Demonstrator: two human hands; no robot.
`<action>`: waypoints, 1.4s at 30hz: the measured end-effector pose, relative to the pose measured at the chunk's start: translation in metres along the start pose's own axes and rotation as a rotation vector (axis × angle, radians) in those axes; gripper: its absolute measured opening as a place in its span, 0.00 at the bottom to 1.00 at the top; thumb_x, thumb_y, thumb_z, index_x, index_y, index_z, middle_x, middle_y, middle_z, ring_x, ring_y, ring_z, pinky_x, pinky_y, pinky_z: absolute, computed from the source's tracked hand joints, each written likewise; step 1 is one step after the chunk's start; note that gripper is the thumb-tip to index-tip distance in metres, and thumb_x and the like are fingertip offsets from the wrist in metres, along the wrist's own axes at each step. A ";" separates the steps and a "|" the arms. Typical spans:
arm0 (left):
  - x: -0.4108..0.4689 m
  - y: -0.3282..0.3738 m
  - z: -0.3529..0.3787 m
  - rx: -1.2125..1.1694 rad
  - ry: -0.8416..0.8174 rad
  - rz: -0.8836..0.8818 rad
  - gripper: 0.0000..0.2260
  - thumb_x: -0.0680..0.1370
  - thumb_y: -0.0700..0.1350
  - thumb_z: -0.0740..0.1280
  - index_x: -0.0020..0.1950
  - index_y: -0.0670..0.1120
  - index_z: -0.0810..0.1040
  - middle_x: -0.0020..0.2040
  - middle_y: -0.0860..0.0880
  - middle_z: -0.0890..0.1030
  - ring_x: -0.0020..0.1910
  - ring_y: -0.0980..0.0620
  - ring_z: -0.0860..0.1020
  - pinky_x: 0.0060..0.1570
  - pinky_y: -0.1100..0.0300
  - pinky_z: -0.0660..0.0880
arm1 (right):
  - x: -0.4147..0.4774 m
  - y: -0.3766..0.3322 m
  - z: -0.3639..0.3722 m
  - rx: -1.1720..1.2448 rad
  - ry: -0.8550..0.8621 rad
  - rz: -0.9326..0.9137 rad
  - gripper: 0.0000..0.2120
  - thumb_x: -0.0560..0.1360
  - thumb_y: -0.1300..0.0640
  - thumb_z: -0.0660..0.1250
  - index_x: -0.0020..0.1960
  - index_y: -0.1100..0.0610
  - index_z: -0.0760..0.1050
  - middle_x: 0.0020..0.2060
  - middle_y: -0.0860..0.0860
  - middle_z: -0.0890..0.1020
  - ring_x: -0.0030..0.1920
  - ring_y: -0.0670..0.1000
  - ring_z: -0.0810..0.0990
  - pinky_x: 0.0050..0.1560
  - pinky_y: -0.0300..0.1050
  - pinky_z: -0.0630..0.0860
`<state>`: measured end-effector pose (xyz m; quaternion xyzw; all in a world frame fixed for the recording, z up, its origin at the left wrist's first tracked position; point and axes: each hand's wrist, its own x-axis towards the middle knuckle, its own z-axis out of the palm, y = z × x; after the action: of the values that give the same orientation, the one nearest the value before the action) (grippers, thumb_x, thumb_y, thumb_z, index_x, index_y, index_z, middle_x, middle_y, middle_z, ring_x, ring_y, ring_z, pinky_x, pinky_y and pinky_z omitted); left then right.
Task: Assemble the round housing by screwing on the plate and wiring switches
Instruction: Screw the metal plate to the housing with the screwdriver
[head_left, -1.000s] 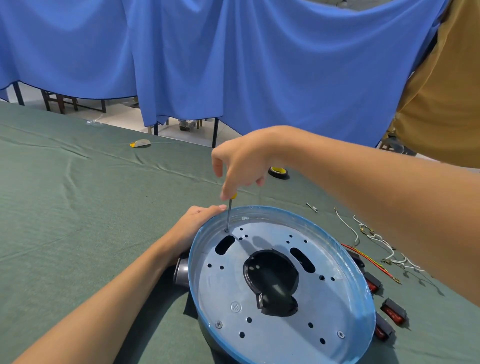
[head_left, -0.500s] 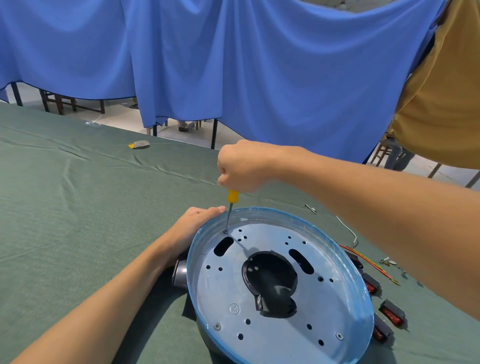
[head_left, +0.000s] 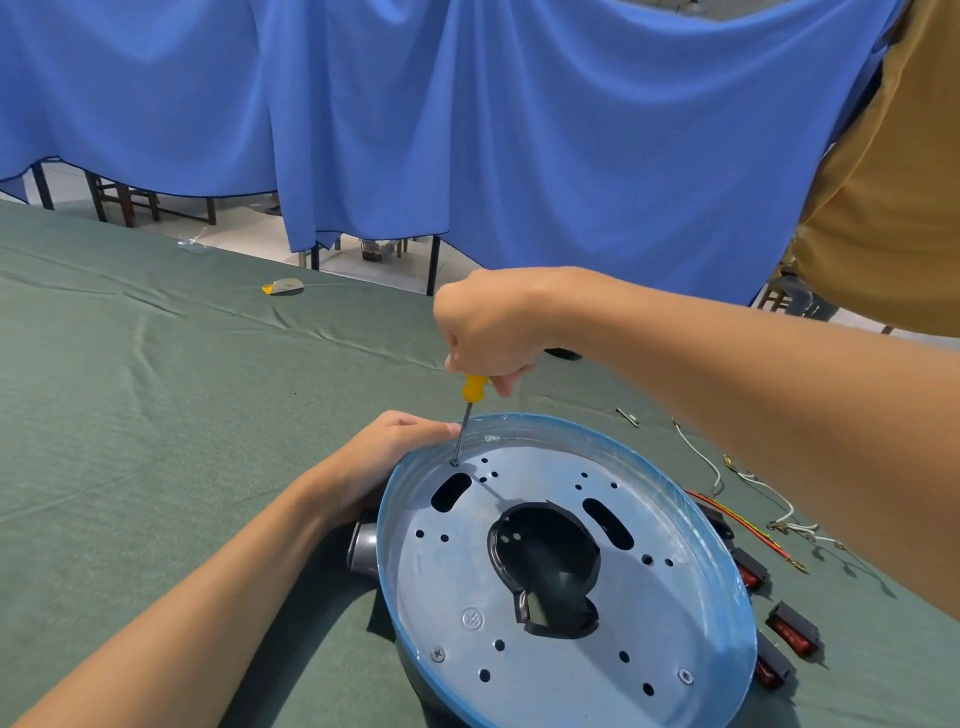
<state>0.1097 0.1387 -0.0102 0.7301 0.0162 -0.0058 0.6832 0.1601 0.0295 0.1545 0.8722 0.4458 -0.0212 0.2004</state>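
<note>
Right grip (head_left: 493, 332) clenches screwdriver (head_left: 471, 397), near-upright, tip down on plate (head_left: 457, 582); left grip (head_left: 379, 457) grasps housing (head_left: 730, 564).

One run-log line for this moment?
right hand: grips yellow-handled screwdriver, tip on far screw hole | left hand: holds round blue-rimmed housing | perforated grey metal plate: two near screws in | red rocker switches: loose

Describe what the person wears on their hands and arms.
The left hand and right hand are bare: no gloves, rings or watch in view. The left forearm and right forearm are uncovered, with no sleeve on the part shown. Mustard-brown cloth at the upper right may be a shirt; whose, I cannot tell.
</note>
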 end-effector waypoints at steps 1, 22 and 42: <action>0.000 0.000 0.000 0.003 0.002 0.001 0.17 0.74 0.56 0.68 0.41 0.43 0.86 0.37 0.44 0.85 0.33 0.49 0.83 0.34 0.63 0.77 | 0.003 0.000 0.001 -0.001 -0.032 0.028 0.16 0.76 0.65 0.58 0.31 0.60 0.74 0.24 0.50 0.82 0.22 0.48 0.75 0.24 0.36 0.68; -0.001 -0.001 0.000 -0.006 -0.015 0.016 0.16 0.73 0.57 0.68 0.38 0.46 0.87 0.35 0.47 0.85 0.32 0.51 0.82 0.33 0.64 0.76 | -0.002 -0.001 -0.009 0.050 -0.070 -0.081 0.11 0.75 0.54 0.69 0.53 0.60 0.79 0.40 0.53 0.84 0.28 0.48 0.78 0.23 0.33 0.70; 0.001 -0.002 0.001 -0.001 -0.004 0.031 0.19 0.68 0.61 0.70 0.38 0.45 0.86 0.34 0.46 0.84 0.31 0.51 0.82 0.33 0.64 0.76 | 0.001 0.004 0.000 0.144 -0.039 0.006 0.17 0.76 0.46 0.66 0.35 0.58 0.74 0.27 0.50 0.78 0.28 0.52 0.75 0.30 0.40 0.73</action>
<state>0.1102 0.1382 -0.0123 0.7298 0.0033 0.0033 0.6837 0.1637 0.0279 0.1553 0.8851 0.4364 -0.0697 0.1457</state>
